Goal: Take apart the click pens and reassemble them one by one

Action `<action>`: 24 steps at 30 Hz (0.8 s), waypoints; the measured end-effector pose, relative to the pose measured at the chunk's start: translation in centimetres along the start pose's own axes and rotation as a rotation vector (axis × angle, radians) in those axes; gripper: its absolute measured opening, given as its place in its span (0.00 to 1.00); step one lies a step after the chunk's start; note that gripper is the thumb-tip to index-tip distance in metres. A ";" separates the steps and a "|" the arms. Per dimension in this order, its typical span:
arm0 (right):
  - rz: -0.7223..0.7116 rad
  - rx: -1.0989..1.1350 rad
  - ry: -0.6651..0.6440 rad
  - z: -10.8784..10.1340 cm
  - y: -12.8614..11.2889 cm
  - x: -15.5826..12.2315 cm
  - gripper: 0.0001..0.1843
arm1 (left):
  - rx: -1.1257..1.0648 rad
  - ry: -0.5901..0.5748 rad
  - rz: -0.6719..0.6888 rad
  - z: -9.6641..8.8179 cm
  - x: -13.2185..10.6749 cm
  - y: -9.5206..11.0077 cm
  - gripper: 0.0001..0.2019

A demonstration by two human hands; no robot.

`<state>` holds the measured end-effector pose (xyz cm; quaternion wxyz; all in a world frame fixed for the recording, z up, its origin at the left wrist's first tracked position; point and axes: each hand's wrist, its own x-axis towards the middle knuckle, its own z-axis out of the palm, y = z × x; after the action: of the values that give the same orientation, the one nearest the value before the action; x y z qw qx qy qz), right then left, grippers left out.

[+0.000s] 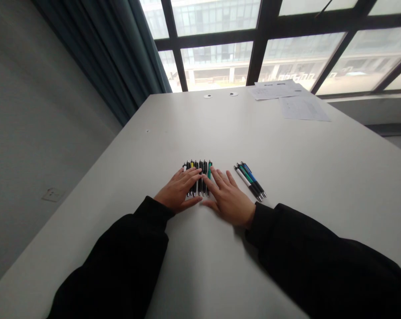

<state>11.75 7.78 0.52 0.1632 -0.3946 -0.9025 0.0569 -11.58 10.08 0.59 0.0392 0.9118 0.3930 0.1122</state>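
Observation:
A row of several pens (200, 179) lies side by side on the white table, tips toward me. Most are black; a yellow pen (192, 164) and a white one show among them, with a green pen (209, 167) at the right end. My left hand (180, 188) rests over the left part of the row, fingers stretched out. Against the right end, at the green pen, lies my right hand (228, 195), its fingers extended and apart. Both hands cover parts of the pens. Right of my right hand, a few more pens (250, 180) in white, green and blue lie slanted together.
The white table (173, 128) reaches to the window. Sheets of paper (300, 106) lie at its far right. Two small oval pieces (208, 96) sit near the far edge. A blue curtain (120, 57) hangs at the left, above a wall socket (53, 194).

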 end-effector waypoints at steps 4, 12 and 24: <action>-0.082 -0.060 0.033 -1.9 3.0 -3.7 0.37 | 0.021 -0.019 0.023 -0.2 0.0 0.4 0.39; -0.010 -0.128 -0.131 -4.1 8.5 -8.8 0.37 | 0.023 -0.145 0.067 -0.1 0.7 1.8 0.35; -0.016 -0.102 -0.141 -0.8 4.6 -1.4 0.35 | 0.029 -0.134 0.010 0.3 1.5 1.8 0.27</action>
<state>16.10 9.93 -0.15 0.0794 -0.3900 -0.9166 0.0370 -9.25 9.92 0.87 0.0517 0.9197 0.3866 0.0455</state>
